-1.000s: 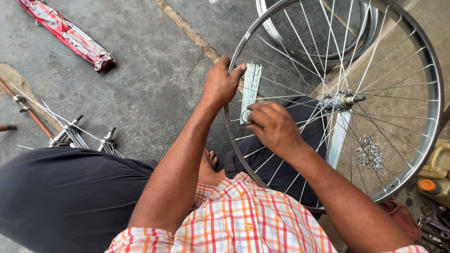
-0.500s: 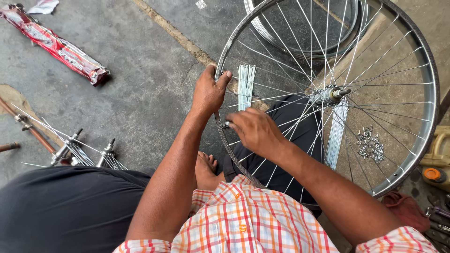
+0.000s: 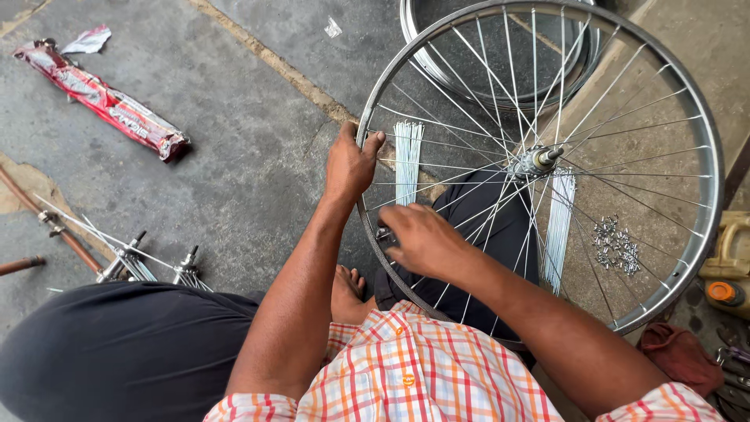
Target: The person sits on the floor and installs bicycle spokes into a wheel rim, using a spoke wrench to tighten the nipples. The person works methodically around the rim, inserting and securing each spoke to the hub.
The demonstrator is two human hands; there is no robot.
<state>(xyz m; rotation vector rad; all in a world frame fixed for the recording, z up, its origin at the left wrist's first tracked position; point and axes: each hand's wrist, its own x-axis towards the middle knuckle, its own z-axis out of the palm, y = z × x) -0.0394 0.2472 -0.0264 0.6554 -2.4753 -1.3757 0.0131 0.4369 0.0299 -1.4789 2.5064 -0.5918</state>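
Note:
A silver bicycle wheel (image 3: 707, 156) with thin spokes and a central hub (image 3: 535, 160) stands upright in front of me. My left hand (image 3: 351, 164) grips its rim at the left edge. A little lower, my right hand (image 3: 422, 238) reaches between the spokes, its fingertips pinched on a small metal piece at the inside of the rim. Two bundles of loose spokes (image 3: 408, 156) (image 3: 558, 234) lie on the floor behind the wheel, with a pile of small metal nipples (image 3: 613, 246) beside them.
A second rim (image 3: 422, 47) lies flat beyond the wheel. A red packet (image 3: 109, 109) lies at the upper left, and spoked hubs (image 3: 129, 262) sit by my knee. A yellow can (image 3: 726, 258) and a red cloth (image 3: 680, 355) are at the right. My bare foot (image 3: 348, 293) is under the wheel.
My right hand has slid a little lower along the inside of the rim. My left hand has kept its grip on the rim, and the view has shifted slightly.

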